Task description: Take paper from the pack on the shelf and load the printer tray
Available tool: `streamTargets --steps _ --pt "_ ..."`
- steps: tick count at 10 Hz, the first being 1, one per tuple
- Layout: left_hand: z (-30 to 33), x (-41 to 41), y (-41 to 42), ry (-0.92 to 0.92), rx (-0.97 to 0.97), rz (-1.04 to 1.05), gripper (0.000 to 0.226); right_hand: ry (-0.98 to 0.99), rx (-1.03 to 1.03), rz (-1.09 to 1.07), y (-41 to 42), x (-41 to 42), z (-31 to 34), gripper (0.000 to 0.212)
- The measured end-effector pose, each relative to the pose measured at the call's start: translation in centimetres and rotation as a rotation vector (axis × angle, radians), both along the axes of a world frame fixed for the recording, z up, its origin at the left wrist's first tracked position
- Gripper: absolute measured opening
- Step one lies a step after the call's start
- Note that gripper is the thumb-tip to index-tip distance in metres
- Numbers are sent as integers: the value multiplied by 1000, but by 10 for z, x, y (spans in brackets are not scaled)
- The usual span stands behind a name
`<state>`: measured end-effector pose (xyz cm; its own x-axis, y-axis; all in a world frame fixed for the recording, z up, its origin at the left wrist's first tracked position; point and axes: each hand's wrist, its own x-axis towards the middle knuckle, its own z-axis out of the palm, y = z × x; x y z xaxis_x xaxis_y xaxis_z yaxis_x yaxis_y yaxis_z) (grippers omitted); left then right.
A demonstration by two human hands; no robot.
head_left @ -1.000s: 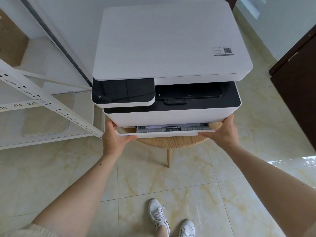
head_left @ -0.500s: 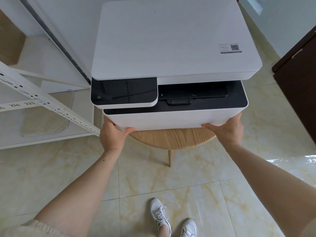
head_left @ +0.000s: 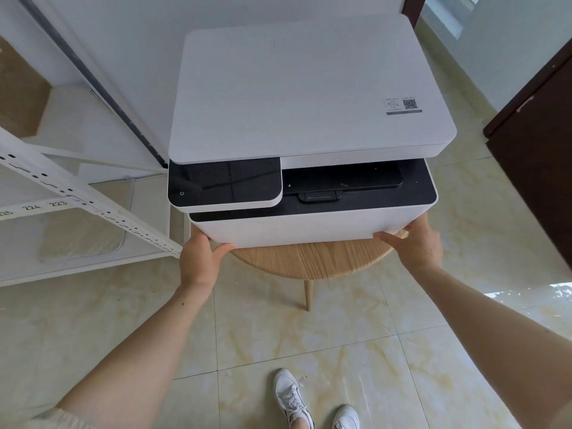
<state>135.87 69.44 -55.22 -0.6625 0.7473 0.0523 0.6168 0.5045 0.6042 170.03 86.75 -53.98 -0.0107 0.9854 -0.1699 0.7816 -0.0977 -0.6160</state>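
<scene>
A white printer [head_left: 309, 97] with a black control panel [head_left: 224, 184] stands on a round wooden stool [head_left: 312, 258]. Its paper tray is pushed in flush with the white front face [head_left: 297, 226], so the paper inside is hidden. My left hand [head_left: 198, 258] presses the lower left corner of that front, thumb along the bottom edge. At the lower right corner my right hand [head_left: 418, 243] rests the same way. No loose paper shows in either hand.
A white metal shelf [head_left: 62, 187] with numbered labels stands to the left, a cardboard box [head_left: 18, 88] on its upper level. A dark wooden door [head_left: 538, 134] is at the right. My white shoes [head_left: 309, 400] stand on the tiled floor below the stool.
One second ago the tray stuck out with paper visible inside. Both hands pushed it in; it has sat flush since half a second ago, and the hands stay at its corners.
</scene>
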Motion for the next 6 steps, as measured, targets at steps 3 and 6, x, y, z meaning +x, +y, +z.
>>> streamTargets --steps 3,6 --pt "4 4 -11 16 -180 -19 54 -226 41 162 -2 22 24 43" --pt "23 22 -49 -165 -45 74 64 -133 191 171 -37 52 69 46"
